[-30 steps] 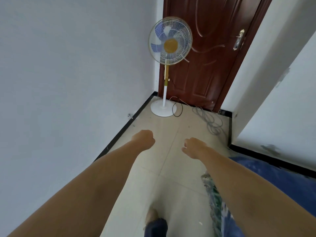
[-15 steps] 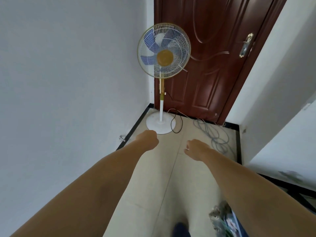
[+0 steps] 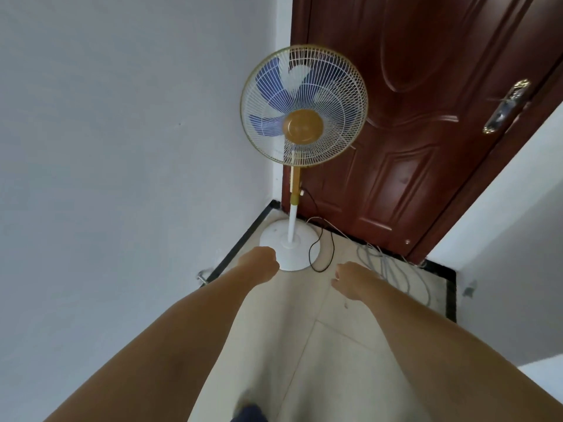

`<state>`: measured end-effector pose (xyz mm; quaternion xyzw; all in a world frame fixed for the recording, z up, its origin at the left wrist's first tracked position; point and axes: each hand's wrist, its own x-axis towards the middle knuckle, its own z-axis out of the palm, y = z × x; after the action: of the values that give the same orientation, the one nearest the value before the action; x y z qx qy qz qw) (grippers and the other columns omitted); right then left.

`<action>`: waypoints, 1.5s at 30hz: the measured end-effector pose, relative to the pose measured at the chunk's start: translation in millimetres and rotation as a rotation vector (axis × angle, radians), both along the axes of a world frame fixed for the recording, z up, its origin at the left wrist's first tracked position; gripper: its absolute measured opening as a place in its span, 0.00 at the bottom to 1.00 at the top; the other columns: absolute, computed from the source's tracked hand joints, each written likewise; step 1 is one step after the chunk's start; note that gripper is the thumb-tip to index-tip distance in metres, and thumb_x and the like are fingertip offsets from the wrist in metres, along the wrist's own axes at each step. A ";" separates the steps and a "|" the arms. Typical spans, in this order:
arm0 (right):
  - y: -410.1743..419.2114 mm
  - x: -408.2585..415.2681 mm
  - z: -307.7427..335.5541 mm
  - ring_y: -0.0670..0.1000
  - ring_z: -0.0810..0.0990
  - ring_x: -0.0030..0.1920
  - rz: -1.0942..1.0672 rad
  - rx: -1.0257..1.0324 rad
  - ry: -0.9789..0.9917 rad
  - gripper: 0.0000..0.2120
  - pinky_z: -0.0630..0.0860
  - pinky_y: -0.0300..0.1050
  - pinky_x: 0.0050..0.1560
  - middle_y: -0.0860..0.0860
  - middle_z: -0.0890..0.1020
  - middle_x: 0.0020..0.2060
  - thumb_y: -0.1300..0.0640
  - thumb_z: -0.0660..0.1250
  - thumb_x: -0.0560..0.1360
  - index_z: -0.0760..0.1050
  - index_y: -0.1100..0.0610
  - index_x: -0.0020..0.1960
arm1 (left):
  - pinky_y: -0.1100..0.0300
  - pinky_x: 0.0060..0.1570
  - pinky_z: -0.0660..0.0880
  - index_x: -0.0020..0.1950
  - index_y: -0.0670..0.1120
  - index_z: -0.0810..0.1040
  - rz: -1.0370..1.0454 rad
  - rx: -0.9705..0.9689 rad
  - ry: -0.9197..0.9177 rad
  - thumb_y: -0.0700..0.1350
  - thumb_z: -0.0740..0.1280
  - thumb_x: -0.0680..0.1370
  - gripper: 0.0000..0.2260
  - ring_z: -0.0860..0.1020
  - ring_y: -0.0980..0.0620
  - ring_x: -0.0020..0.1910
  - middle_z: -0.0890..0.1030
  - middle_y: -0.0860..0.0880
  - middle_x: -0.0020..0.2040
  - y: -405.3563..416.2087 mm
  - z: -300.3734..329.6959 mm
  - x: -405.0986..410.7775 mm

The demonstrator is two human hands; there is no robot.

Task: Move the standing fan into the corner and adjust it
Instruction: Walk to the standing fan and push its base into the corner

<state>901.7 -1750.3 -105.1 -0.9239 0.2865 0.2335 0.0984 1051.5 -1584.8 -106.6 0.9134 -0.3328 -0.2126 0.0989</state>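
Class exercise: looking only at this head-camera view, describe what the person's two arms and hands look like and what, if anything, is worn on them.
Both forearms are bare up to the picture's edge: no sleeves show. The left hand and right hand wear no gloves, and no watch, bracelet or ring is visible. Neither arm shows any visible marking.

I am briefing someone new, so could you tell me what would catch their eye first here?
The standing fan, with blue blades and a yellow hub, stands on its white base in the corner before the dark red door. Both bare hands, left hand and right hand, reach toward it, empty. Loose cables lie on the floor by the door.
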 end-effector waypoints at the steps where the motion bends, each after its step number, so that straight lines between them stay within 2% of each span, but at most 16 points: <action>1: -12.2 17.1 -5.0 0.57 0.76 0.60 0.005 0.012 0.000 0.20 0.73 0.49 0.59 0.57 0.75 0.63 0.48 0.55 0.80 0.70 0.60 0.65 | 0.62 0.37 0.69 0.54 0.43 0.77 0.012 -0.002 0.007 0.43 0.57 0.78 0.12 0.73 0.51 0.44 0.79 0.47 0.53 -10.7 -3.6 15.9; 4: -42.2 63.4 -16.9 0.56 0.77 0.57 0.013 0.024 -0.007 0.18 0.73 0.48 0.54 0.56 0.76 0.60 0.49 0.55 0.79 0.71 0.59 0.63 | 0.61 0.38 0.70 0.56 0.44 0.77 0.032 0.013 0.024 0.44 0.57 0.77 0.13 0.74 0.51 0.44 0.79 0.47 0.56 -37.7 -15.2 63.9; 6: -63.1 97.2 -25.0 0.57 0.77 0.57 0.014 0.039 -0.015 0.19 0.73 0.48 0.54 0.57 0.76 0.59 0.48 0.55 0.79 0.71 0.59 0.63 | 0.61 0.38 0.70 0.57 0.45 0.77 0.031 0.032 0.020 0.44 0.57 0.77 0.13 0.74 0.51 0.45 0.79 0.47 0.57 -59.0 -22.3 99.7; 10: -98.0 149.9 -36.9 0.57 0.76 0.59 -0.054 0.101 -0.025 0.21 0.73 0.49 0.57 0.57 0.77 0.61 0.49 0.55 0.79 0.69 0.60 0.66 | 0.59 0.45 0.70 0.59 0.46 0.76 -0.007 0.084 0.020 0.45 0.57 0.77 0.14 0.77 0.49 0.53 0.78 0.48 0.57 -94.7 -31.3 157.1; 13: -126.2 188.8 -49.7 0.57 0.76 0.58 -0.106 0.138 -0.026 0.20 0.72 0.48 0.53 0.56 0.77 0.60 0.49 0.55 0.78 0.70 0.59 0.64 | 0.58 0.52 0.73 0.60 0.44 0.76 -0.045 0.130 0.019 0.43 0.57 0.78 0.14 0.77 0.47 0.57 0.78 0.46 0.59 -125.2 -39.1 204.4; 15: -140.6 206.1 -58.8 0.57 0.77 0.56 -0.123 0.158 -0.015 0.19 0.70 0.46 0.48 0.56 0.78 0.58 0.49 0.55 0.78 0.71 0.60 0.62 | 0.56 0.55 0.73 0.61 0.44 0.76 -0.060 0.172 0.038 0.42 0.57 0.78 0.14 0.77 0.47 0.58 0.78 0.45 0.60 -143.7 -42.6 227.8; 18: -169.7 230.4 -74.8 0.54 0.75 0.49 -0.131 0.173 0.003 0.17 0.67 0.44 0.45 0.57 0.79 0.56 0.50 0.56 0.78 0.72 0.60 0.59 | 0.57 0.53 0.74 0.61 0.44 0.76 -0.070 0.204 0.058 0.42 0.57 0.78 0.14 0.77 0.46 0.57 0.79 0.45 0.59 -177.4 -54.7 256.4; 20: -191.4 246.4 -87.3 0.55 0.76 0.52 -0.130 0.180 0.007 0.17 0.68 0.44 0.46 0.57 0.78 0.57 0.50 0.56 0.78 0.72 0.60 0.60 | 0.55 0.55 0.75 0.60 0.44 0.76 -0.077 0.217 0.070 0.42 0.58 0.78 0.14 0.78 0.46 0.56 0.79 0.45 0.59 -198.5 -66.8 270.7; 23: -221.3 273.4 -106.3 0.57 0.76 0.60 -0.112 0.201 0.024 0.20 0.71 0.47 0.52 0.57 0.77 0.61 0.49 0.55 0.79 0.70 0.60 0.64 | 0.52 0.56 0.76 0.59 0.43 0.76 -0.061 0.233 0.091 0.42 0.57 0.78 0.14 0.78 0.45 0.56 0.79 0.44 0.58 -226.9 -92.3 292.8; 27: -252.0 305.3 -145.4 0.57 0.76 0.60 -0.084 0.228 0.030 0.19 0.69 0.46 0.50 0.58 0.76 0.60 0.49 0.55 0.79 0.71 0.62 0.61 | 0.56 0.52 0.76 0.56 0.44 0.77 -0.004 0.239 0.142 0.43 0.56 0.77 0.13 0.78 0.47 0.55 0.79 0.46 0.57 -259.2 -135.5 321.4; 31: -279.8 337.0 -212.1 0.57 0.76 0.60 -0.088 0.269 0.056 0.19 0.71 0.46 0.54 0.58 0.76 0.60 0.48 0.55 0.79 0.71 0.61 0.61 | 0.59 0.45 0.74 0.47 0.45 0.76 0.030 0.268 0.202 0.45 0.56 0.76 0.10 0.79 0.49 0.50 0.80 0.47 0.51 -288.0 -204.5 350.9; 33: -288.2 353.8 -253.5 0.57 0.77 0.59 -0.116 0.305 0.034 0.19 0.72 0.47 0.56 0.57 0.77 0.59 0.48 0.55 0.79 0.72 0.60 0.61 | 0.60 0.44 0.72 0.48 0.46 0.77 0.029 0.279 0.199 0.45 0.56 0.77 0.10 0.78 0.50 0.49 0.81 0.47 0.52 -298.6 -244.1 365.2; 38: -300.8 393.8 -380.6 0.56 0.78 0.58 -0.167 0.368 -0.047 0.19 0.74 0.47 0.57 0.58 0.79 0.59 0.48 0.56 0.78 0.73 0.60 0.61 | 0.57 0.54 0.76 0.52 0.44 0.77 0.018 0.272 0.170 0.44 0.56 0.78 0.11 0.79 0.49 0.52 0.81 0.46 0.53 -319.5 -358.7 404.4; 40: -316.3 413.1 -441.5 0.56 0.77 0.60 -0.170 0.364 -0.054 0.20 0.73 0.47 0.58 0.57 0.78 0.60 0.47 0.56 0.78 0.72 0.59 0.63 | 0.58 0.54 0.75 0.53 0.44 0.77 0.009 0.256 0.159 0.44 0.57 0.78 0.11 0.79 0.47 0.53 0.80 0.45 0.54 -334.2 -413.7 424.7; 42: -331.3 430.9 -507.5 0.57 0.77 0.59 -0.189 0.364 -0.048 0.20 0.72 0.45 0.54 0.58 0.78 0.60 0.47 0.55 0.79 0.72 0.61 0.62 | 0.58 0.53 0.73 0.56 0.42 0.77 0.006 0.243 0.148 0.44 0.57 0.78 0.12 0.78 0.47 0.53 0.79 0.44 0.56 -347.2 -476.9 440.5; 45: -360.4 451.4 -575.5 0.57 0.78 0.56 -0.217 0.377 -0.066 0.19 0.66 0.40 0.45 0.61 0.78 0.58 0.50 0.55 0.80 0.73 0.64 0.59 | 0.59 0.44 0.73 0.49 0.42 0.77 -0.049 0.240 0.103 0.42 0.57 0.77 0.09 0.79 0.48 0.48 0.78 0.45 0.49 -363.2 -547.3 462.9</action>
<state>1353.1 -2110.7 -680.6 -0.8601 0.3321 0.2406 0.3035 1514.5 -1948.0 -653.9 0.8982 -0.3215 -0.2996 0.0006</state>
